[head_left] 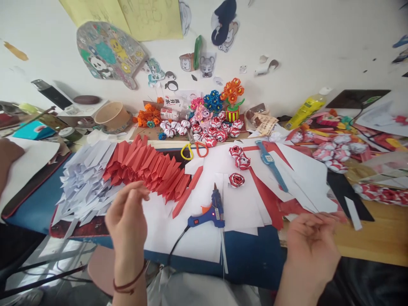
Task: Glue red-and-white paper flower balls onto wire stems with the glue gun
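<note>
My left hand (129,212), a reddish band on its wrist, is raised in front of the folded paper strips, its fingers curled; whether anything is between them is too small to tell. To the right, my right hand (312,238) has its fingers bent together over the wooden table edge, and its fingertips are blurred. Between my hands a blue glue gun (208,214) lies on white paper (165,238). Red folded strips (149,170) and white folded strips (89,178) are piled at the left. Three red-and-white paper flowers (236,180) sit behind the glue gun.
Yellow-and-orange scissors (194,150) and a blue watch (272,165) lie behind. Finished flowers (216,131), a paper bowl (113,117) and a yellow bottle (307,109) stand along the wall. Another person's hand (9,157) is at the far left. The glue gun's cord (177,244) hangs over the front edge.
</note>
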Demonstrator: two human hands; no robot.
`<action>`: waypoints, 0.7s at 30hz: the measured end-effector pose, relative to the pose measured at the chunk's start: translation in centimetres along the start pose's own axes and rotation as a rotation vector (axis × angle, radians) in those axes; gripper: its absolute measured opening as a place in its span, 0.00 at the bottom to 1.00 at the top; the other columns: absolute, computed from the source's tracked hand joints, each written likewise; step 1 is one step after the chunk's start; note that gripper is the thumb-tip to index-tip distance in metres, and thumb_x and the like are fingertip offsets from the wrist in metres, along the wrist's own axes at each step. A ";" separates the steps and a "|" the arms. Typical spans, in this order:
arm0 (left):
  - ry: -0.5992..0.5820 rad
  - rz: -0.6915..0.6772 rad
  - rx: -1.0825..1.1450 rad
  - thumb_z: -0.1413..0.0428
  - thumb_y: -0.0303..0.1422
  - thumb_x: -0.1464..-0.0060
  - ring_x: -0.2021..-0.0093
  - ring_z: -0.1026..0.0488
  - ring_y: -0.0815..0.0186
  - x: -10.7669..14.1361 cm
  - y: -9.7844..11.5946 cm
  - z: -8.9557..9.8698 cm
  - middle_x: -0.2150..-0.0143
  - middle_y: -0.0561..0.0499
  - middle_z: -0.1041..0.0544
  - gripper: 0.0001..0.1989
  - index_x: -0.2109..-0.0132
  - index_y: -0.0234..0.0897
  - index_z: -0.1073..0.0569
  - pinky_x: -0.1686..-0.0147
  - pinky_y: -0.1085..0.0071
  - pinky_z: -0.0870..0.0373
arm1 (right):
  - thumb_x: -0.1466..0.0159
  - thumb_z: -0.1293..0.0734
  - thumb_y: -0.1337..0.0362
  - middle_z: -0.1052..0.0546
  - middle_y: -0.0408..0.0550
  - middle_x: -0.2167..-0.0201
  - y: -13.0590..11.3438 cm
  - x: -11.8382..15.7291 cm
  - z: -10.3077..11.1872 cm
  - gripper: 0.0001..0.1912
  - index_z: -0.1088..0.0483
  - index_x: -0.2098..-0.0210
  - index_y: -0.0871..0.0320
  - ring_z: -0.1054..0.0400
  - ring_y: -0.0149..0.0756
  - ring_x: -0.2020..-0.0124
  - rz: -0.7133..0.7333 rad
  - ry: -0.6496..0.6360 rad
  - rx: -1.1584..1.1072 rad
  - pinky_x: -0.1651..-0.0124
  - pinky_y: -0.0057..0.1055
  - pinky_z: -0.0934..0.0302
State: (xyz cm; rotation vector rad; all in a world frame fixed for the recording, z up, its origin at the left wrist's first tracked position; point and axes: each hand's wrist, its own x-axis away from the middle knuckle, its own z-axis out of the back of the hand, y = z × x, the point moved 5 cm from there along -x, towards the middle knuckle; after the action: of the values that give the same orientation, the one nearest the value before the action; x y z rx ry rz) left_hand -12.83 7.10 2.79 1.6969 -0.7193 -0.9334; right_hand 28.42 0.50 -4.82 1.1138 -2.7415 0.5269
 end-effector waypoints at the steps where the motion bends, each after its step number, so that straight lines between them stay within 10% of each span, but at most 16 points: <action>1: 0.024 -0.038 0.009 0.37 0.35 0.41 0.67 0.29 0.66 -0.2 0.5 0.6 0.69 0.53 0.24 0.06 0.57 0.40 0.18 0.62 0.68 0.33 | 0.34 0.32 0.78 0.21 0.37 0.69 -0.1 -0.2 0.0 0.10 0.27 0.55 0.62 0.24 0.20 0.70 0.005 -0.003 -0.007 0.63 0.16 0.26; 6: 0.023 -0.190 -0.052 0.46 0.38 0.31 0.73 0.32 0.66 0.7 1.4 0.5 0.75 0.53 0.25 0.18 0.68 0.39 0.19 0.64 0.65 0.34 | 0.35 0.29 0.76 0.23 0.35 0.69 1.1 0.5 -0.7 0.12 0.27 0.54 0.60 0.26 0.17 0.70 -0.014 -0.050 0.043 0.64 0.14 0.28; 13: -0.600 -0.075 -0.269 0.46 0.39 0.31 0.61 0.23 0.62 4.7 0.3 -8.7 0.62 0.49 0.18 0.14 0.56 0.38 0.18 0.59 0.67 0.30 | 0.43 0.21 0.72 0.26 0.35 0.71 4.2 3.5 -1.7 0.14 0.24 0.59 0.60 0.30 0.17 0.72 -0.052 -0.060 0.229 0.66 0.12 0.31; 21: -0.672 -0.065 -0.115 0.39 0.34 0.36 0.64 0.28 0.69 7.3 0.4 -13.9 0.58 0.51 0.19 0.06 0.53 0.39 0.21 0.60 0.71 0.30 | 0.45 0.20 0.68 0.28 0.35 0.72 5.4 5.4 -2.3 0.12 0.22 0.63 0.58 0.34 0.19 0.73 -0.067 -0.107 0.330 0.67 0.14 0.32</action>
State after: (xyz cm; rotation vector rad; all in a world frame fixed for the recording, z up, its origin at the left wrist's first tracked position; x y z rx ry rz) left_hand 2.81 7.85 3.81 1.3015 -1.0221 -1.5880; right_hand 20.78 1.41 -2.79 1.3340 -2.7615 0.9637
